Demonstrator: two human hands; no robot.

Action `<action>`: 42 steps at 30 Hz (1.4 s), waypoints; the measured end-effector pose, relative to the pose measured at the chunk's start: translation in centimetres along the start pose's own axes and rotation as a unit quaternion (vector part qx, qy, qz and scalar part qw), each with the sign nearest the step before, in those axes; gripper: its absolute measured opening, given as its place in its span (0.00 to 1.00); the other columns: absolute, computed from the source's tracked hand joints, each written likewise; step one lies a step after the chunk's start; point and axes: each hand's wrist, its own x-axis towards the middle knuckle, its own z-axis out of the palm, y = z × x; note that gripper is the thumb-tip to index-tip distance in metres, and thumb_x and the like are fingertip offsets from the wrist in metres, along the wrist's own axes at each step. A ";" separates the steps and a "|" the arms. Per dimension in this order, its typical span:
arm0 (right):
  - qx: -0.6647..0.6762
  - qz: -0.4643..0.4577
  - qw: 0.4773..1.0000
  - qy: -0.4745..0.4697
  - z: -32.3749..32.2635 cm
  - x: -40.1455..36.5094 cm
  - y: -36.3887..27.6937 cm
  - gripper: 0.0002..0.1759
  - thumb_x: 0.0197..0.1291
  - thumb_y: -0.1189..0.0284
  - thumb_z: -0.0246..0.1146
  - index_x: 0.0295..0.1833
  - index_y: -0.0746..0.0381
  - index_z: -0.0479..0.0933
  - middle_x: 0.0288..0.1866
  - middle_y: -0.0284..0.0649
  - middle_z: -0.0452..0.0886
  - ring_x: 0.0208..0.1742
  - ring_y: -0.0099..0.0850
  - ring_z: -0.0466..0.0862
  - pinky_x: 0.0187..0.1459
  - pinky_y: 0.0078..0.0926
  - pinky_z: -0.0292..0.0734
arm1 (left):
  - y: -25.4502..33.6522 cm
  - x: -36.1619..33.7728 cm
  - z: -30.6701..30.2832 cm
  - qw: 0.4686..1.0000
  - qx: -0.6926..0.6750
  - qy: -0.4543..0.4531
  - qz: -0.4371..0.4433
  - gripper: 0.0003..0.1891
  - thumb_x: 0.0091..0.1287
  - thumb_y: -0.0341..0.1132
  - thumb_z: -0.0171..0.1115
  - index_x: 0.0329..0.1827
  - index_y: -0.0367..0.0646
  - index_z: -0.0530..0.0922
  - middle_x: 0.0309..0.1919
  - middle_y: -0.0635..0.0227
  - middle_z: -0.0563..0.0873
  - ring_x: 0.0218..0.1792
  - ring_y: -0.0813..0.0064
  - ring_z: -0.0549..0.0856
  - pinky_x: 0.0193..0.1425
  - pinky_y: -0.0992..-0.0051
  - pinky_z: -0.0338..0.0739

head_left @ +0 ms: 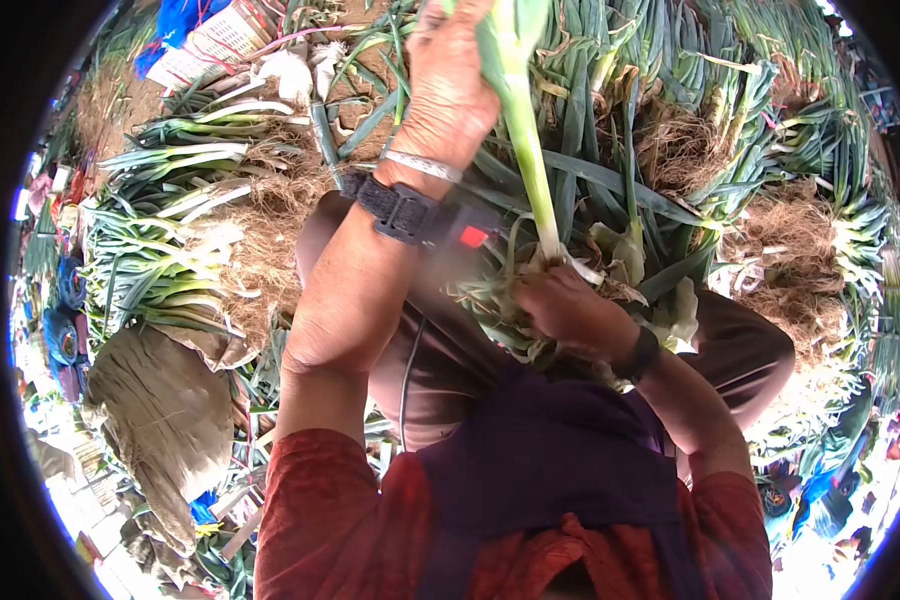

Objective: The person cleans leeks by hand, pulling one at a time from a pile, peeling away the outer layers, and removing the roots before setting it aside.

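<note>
L hand [450, 90] up at 12 o'clock, fingers wrapped tight round the green upper part of one leek [532, 180], back of hand twd camera. Leek runs fm there down to frame centre on a slight slant, its pale shaft bare betw. my two hands. R hand [570, 310] sits just right of centre, closed in a fist round the leek's bottom end, w/ loose peeled skins [620, 255] bunched at the fingers. So it's gripped at both ends, hands well apart along it.

Black strap [400, 210] w/ a red-lit unit on L wrist, silver bangle [422, 165] just beyond it. Stacked leek bundles [170, 230] at 9 o'clock, another heap [820, 220] at 3. Tan sack [160, 410] at 8, white crate [215, 40] at 11. Purple apron [550, 460] at 6.
</note>
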 end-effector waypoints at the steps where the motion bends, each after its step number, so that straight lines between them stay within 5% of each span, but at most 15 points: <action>1: 0.078 -0.012 0.995 -0.054 2.7 -1.0 1.9 0.19 0.53 0.65 0.70 0.46 0.64 0.77 0.40 0.44 0.81 0.40 0.37 0.84 0.40 0.37 0.78 | 0.7 0.3 -0.3 0.999 0.004 -0.019 0.025 0.14 0.70 0.37 0.67 0.55 0.41 0.81 0.43 0.67 0.88 0.41 0.74 0.87 0.42 0.73 0.84; 4: 0.344 0.128 0.930 -0.035 8.3 -5.9 4.4 0.24 0.54 0.63 0.70 0.54 0.63 0.78 0.43 0.46 0.82 0.44 0.41 0.85 0.48 0.39 0.78 | 2.8 0.8 -0.8 0.999 0.022 0.028 0.029 0.18 0.70 0.42 0.67 0.56 0.42 0.80 0.41 0.68 0.87 0.41 0.73 0.86 0.44 0.72 0.83; 6: 0.362 0.207 0.898 -0.142 8.9 -7.8 5.2 0.25 0.55 0.64 0.69 0.58 0.61 0.77 0.45 0.47 0.82 0.46 0.41 0.85 0.51 0.38 0.78 | 2.5 0.6 -1.3 0.999 0.009 0.019 0.030 0.17 0.70 0.42 0.67 0.55 0.42 0.80 0.41 0.69 0.87 0.41 0.73 0.86 0.44 0.72 0.83; 10: 0.257 0.236 0.936 -0.040 18.5 -9.6 6.8 0.23 0.56 0.64 0.68 0.57 0.59 0.77 0.45 0.46 0.82 0.45 0.42 0.85 0.48 0.39 0.79 | 3.1 1.3 -1.6 0.997 0.029 0.003 0.067 0.17 0.71 0.43 0.64 0.56 0.42 0.79 0.39 0.67 0.87 0.35 0.72 0.86 0.39 0.72 0.84; 15: 0.263 0.075 0.953 -0.129 12.7 -9.3 3.0 0.22 0.58 0.66 0.67 0.57 0.60 0.77 0.44 0.46 0.83 0.44 0.42 0.85 0.46 0.38 0.79 | 5.8 2.5 -2.9 0.992 0.053 0.023 0.116 0.14 0.73 0.43 0.60 0.50 0.42 0.79 0.29 0.65 0.84 0.28 0.69 0.84 0.30 0.71 0.81; 18: 0.220 0.100 0.970 0.011 2.1 -6.9 -0.4 0.19 0.60 0.72 0.66 0.57 0.60 0.77 0.41 0.46 0.83 0.42 0.44 0.85 0.45 0.36 0.80 | 5.4 2.6 -3.6 0.987 0.059 0.066 0.134 0.14 0.72 0.43 0.60 0.50 0.42 0.79 0.30 0.65 0.84 0.29 0.67 0.84 0.32 0.69 0.81; 19: 0.455 0.165 0.868 0.106 0.0 -6.2 -0.8 0.18 0.60 0.74 0.67 0.56 0.61 0.77 0.39 0.46 0.82 0.40 0.42 0.85 0.43 0.34 0.79 | 5.4 2.6 -3.6 0.988 0.058 0.066 0.127 0.14 0.72 0.44 0.61 0.50 0.43 0.79 0.31 0.66 0.84 0.30 0.68 0.84 0.32 0.68 0.81; 21: 0.412 0.205 0.834 0.303 -3.7 -4.7 0.1 0.17 0.60 0.77 0.67 0.54 0.63 0.76 0.38 0.45 0.82 0.35 0.40 0.83 0.38 0.32 0.78 | 5.1 2.6 -3.6 0.991 0.057 0.064 0.107 0.15 0.71 0.44 0.62 0.51 0.43 0.79 0.32 0.66 0.85 0.31 0.68 0.84 0.33 0.67 0.81; 23: 0.129 0.187 0.894 0.387 -5.5 -2.9 2.1 0.17 0.59 0.78 0.68 0.53 0.64 0.75 0.40 0.45 0.81 0.31 0.37 0.82 0.35 0.31 0.77 | 4.6 2.6 -3.2 0.990 0.040 0.097 0.096 0.16 0.70 0.45 0.64 0.52 0.44 0.79 0.34 0.67 0.85 0.33 0.68 0.84 0.35 0.66 0.82; 27: 0.128 0.235 0.882 0.388 -5.6 -0.7 3.4 0.16 0.57 0.75 0.72 0.47 0.64 0.75 0.44 0.44 0.80 0.30 0.37 0.82 0.34 0.32 0.77 | 4.3 1.8 -3.2 0.998 0.000 0.064 0.023 0.17 0.68 0.44 0.66 0.53 0.44 0.79 0.38 0.69 0.86 0.38 0.69 0.84 0.40 0.67 0.82; 35: 0.097 0.252 0.873 0.406 -5.5 -1.0 3.7 0.12 0.56 0.76 0.71 0.40 0.64 0.74 0.35 0.41 0.80 0.36 0.39 0.84 0.38 0.30 0.79 | 3.3 2.0 -3.0 0.997 -0.023 0.053 0.049 0.18 0.67 0.43 0.69 0.55 0.44 0.80 0.42 0.69 0.87 0.41 0.69 0.84 0.47 0.68 0.82; 42: 0.046 0.230 0.895 0.379 -7.2 -2.3 3.4 0.17 0.57 0.74 0.71 0.48 0.62 0.72 0.45 0.43 0.79 0.38 0.43 0.84 0.39 0.35 0.79 | 2.7 1.9 -3.7 0.998 -0.022 0.029 0.044 0.17 0.67 0.44 0.69 0.53 0.44 0.80 0.41 0.68 0.86 0.41 0.69 0.84 0.45 0.68 0.82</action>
